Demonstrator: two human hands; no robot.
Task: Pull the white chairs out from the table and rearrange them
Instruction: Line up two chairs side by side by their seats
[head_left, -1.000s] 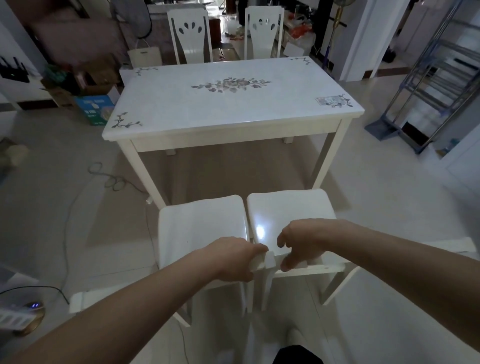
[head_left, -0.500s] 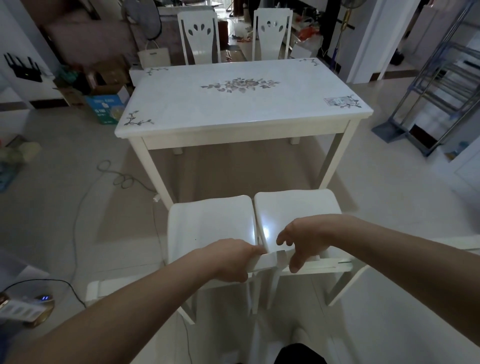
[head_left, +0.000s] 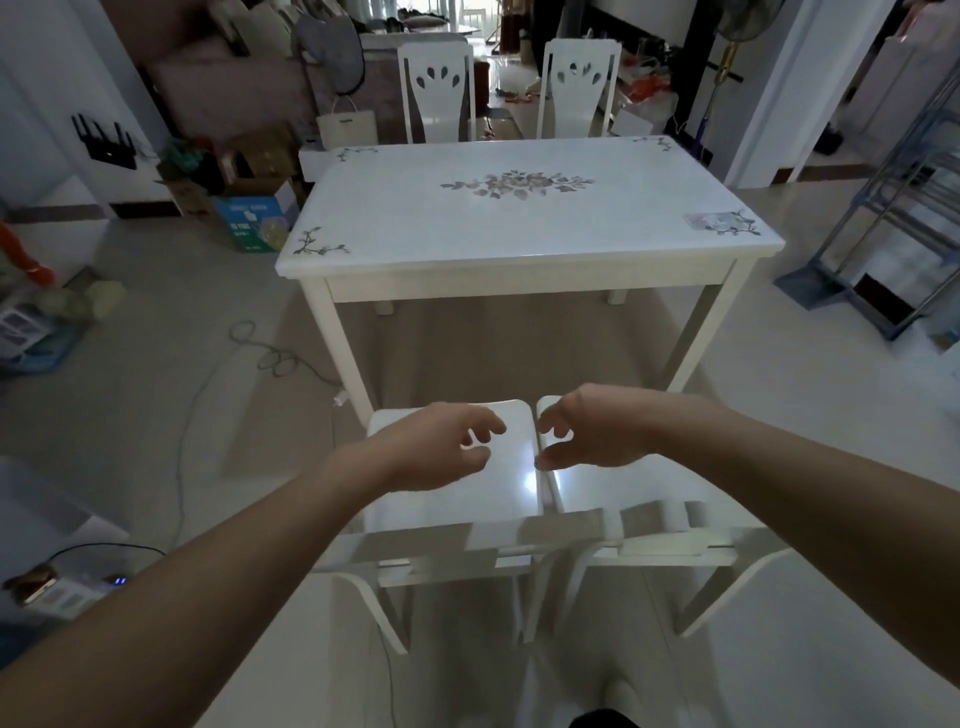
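Two white chairs stand side by side just below me, pulled back from the table's near edge: the left chair (head_left: 457, 501) and the right chair (head_left: 623, 488), their backrests nearest me. My left hand (head_left: 441, 447) hovers over the left seat, fingers apart, holding nothing. Over the right seat floats my right hand (head_left: 587, 434), also open and empty. The white table (head_left: 519, 270) with a flower print is beyond them. Two more white chairs, the far left chair (head_left: 437, 88) and the far right chair (head_left: 581, 85), stand at the table's far side.
A cable (head_left: 260, 358) loops on the floor left of the table. Boxes (head_left: 249, 213) and a paper bag (head_left: 345, 127) crowd the back left. A metal rack (head_left: 893, 218) stands on the right. A power strip (head_left: 67, 592) lies at lower left.
Both hands have let go of the chair backrests and lifted forward over the seats, fingers spreading. The view has shifted back and the chairs appear lower in it.
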